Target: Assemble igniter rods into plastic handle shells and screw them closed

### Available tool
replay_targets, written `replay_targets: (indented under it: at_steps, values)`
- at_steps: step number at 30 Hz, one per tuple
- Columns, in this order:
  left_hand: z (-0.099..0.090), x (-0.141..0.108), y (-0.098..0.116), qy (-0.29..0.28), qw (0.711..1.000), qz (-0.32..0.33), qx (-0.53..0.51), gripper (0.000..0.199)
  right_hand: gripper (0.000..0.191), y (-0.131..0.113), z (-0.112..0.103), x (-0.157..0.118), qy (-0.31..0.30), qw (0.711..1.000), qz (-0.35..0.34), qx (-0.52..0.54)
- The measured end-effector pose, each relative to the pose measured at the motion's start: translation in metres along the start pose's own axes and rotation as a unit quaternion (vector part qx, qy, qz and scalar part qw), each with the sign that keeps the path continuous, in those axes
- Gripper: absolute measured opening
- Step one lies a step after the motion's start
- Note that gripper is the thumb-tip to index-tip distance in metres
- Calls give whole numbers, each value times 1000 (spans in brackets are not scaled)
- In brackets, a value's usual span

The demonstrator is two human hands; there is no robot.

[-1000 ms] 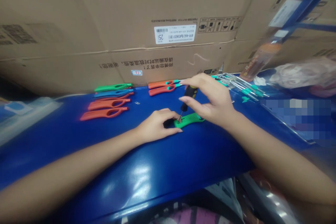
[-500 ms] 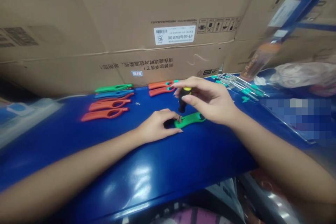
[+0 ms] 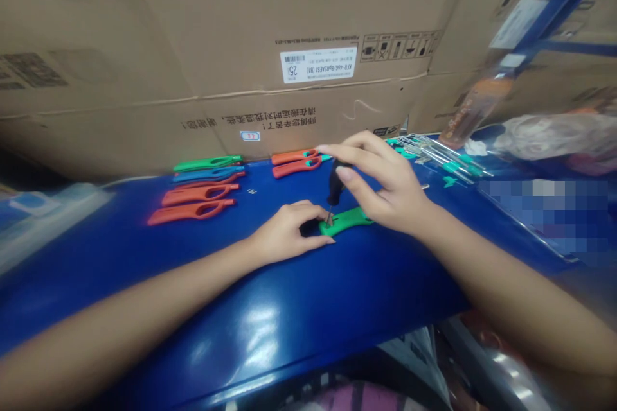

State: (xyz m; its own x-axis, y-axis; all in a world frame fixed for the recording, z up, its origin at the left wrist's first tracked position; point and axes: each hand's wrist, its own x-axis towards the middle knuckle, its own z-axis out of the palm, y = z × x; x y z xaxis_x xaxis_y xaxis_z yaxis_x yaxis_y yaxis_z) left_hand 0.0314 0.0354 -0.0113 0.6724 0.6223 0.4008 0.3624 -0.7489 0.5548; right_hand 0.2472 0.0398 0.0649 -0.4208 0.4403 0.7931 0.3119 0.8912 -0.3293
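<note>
A green lighter casing [image 3: 344, 221] lies on the blue tabletop in front of me. My left hand [image 3: 294, 228] grips its left end between thumb and fingers. A screwdriver [image 3: 335, 187] with a dark handle stands nearly upright over that end, its thin shaft reaching down to the casing near my left fingertips. My right hand [image 3: 380, 183] has thumb and fingers round the screwdriver handle and hides the casing's right end. Whether a screw sits under the tip is too small to make out.
Several casings, green, blue and red [image 3: 200, 192], lie at the left; two orange-red lighters [image 3: 296, 162] lie behind my hands. Metal rods with teal parts [image 3: 446, 164], a bottle [image 3: 475, 112] and a plastic bag [image 3: 544, 138] are at the right. A large cardboard box [image 3: 216, 58] stands behind.
My right hand has turned and shifted slightly on the screwdriver handle, covering its yellow end. My left hand and the green casing stay in place.
</note>
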Motion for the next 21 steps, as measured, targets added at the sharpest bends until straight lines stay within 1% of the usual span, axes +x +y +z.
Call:
replay_targets:
  at_steps: [2, 3, 4, 7, 8, 9, 12, 13, 14, 17, 18, 19, 21]
  values:
    - [0, 0, 0, 0, 1000, 1, -6, 27, 36, -1, 0, 1, -44, 998, 23, 44]
    - [0, 0, 0, -1, 1000, 0, -6, 27, 36, -1, 0, 1, -54, 996, 31, 61]
    - [0, 0, 0, -2, 1000, -1, -4, 27, 35, -1, 0, 1, -50, 996, 33, 64]
    - [0, 0, -1, -2, 1000, -4, 5, 28, 31, 1, 1, 0, 6, 1000, 5, 13]
    - [0, 0, -1, 0, 1000, -3, 5, 28, 31, 1, 1, 0, 16, 1000, -5, 1]
    - [0, 0, -1, 0, 1000, -1, 3, 28, 31, 0, 1, 0, 12, 1000, -9, 4]
    - [0, 0, 0, 0, 1000, 3, -3, 27, 34, -3, 3, 0, -45, 996, 8, 78]
    - [0, 0, 0, 0, 1000, 4, -2, 26, 33, -4, 3, -1, -52, 994, 14, 94]
    - [0, 0, 0, 0, 1000, 4, -1, 26, 31, -5, 4, -1, -45, 994, 14, 94]
    - [0, 0, 0, 2, 1000, 3, 4, 27, 27, -6, 3, -1, 11, 999, -15, 33]
    - [0, 0, 0, 4, 1000, 3, 5, 27, 28, -6, 2, 0, 17, 999, -24, 23]
    - [0, 0, 0, 5, 1000, 4, 5, 27, 29, -7, 1, 0, 5, 999, -27, 31]
    - [0, 0, 0, 7, 1000, 7, 5, 26, 33, -7, -1, 0, -48, 996, -20, 78]
